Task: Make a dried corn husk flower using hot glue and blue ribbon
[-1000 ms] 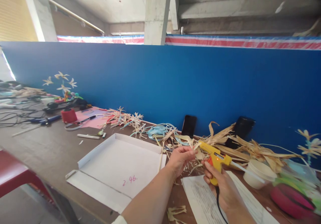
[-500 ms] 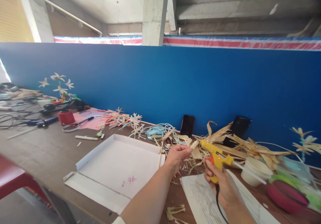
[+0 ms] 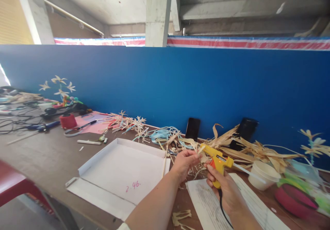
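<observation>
My right hand [image 3: 221, 185] is wrapped round the handle of a yellow hot glue gun [image 3: 219, 161], its fingers at the orange trigger. A white glue stick [image 3: 249, 173] juts from the gun's back, and a black cord hangs below the grip. In a pinch, my left hand [image 3: 187, 163] holds a small pale strip of dried husk [image 3: 200, 150] by the gun's nozzle. Whether nozzle and strip touch, I cannot tell. Behind both hands lies a heap of dried corn husks [image 3: 257, 149].
Left of my arm lies a white box lid [image 3: 110, 168] marked in red. Printed sheets [image 3: 203, 202] lie under my right hand. A white cup [image 3: 264, 175] and a dark pink bowl [image 3: 295, 199] stand rightward. A phone [image 3: 193, 128] leans on the blue partition [image 3: 154, 82].
The glue gun in my right hand has shifted slightly left, bringing its nozzle closer to the husk strip. My left hand has moved a little to the right.
</observation>
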A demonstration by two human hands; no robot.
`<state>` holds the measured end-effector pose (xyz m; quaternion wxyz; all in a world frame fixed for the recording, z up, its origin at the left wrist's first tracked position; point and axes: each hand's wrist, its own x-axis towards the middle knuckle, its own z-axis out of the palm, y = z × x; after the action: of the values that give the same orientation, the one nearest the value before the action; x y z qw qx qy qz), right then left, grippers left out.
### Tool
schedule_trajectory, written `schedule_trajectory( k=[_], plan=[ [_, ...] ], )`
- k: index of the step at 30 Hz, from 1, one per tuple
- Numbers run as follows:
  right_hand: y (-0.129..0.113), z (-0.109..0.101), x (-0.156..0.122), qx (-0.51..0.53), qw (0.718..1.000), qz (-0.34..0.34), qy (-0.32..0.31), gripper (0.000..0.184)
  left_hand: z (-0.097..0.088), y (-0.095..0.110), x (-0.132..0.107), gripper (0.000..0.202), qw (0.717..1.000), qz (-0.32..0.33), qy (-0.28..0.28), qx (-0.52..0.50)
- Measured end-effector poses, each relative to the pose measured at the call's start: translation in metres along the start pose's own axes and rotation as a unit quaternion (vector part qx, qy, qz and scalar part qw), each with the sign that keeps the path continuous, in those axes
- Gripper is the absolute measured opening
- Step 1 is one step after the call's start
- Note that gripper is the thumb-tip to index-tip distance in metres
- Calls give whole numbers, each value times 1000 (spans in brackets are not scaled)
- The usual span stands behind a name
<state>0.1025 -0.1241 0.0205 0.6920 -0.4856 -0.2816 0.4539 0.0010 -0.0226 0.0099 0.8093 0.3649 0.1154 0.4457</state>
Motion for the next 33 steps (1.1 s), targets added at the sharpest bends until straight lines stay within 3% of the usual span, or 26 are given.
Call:
schedule_trajectory(
  k=[11,24,33],
  plan=[
    [2,-4,2,-6,1000,5,1,32,-3,2,4,24,1000,18,1,-3],
    [3,-6,2,28,1000,6,-9,28,2,6,-2,26,1000,-4,-30,4],
    [-3,-1,1,42,999,-18,25,27,2,8,-1,27,999,-4,-34,-14]
  ],
)
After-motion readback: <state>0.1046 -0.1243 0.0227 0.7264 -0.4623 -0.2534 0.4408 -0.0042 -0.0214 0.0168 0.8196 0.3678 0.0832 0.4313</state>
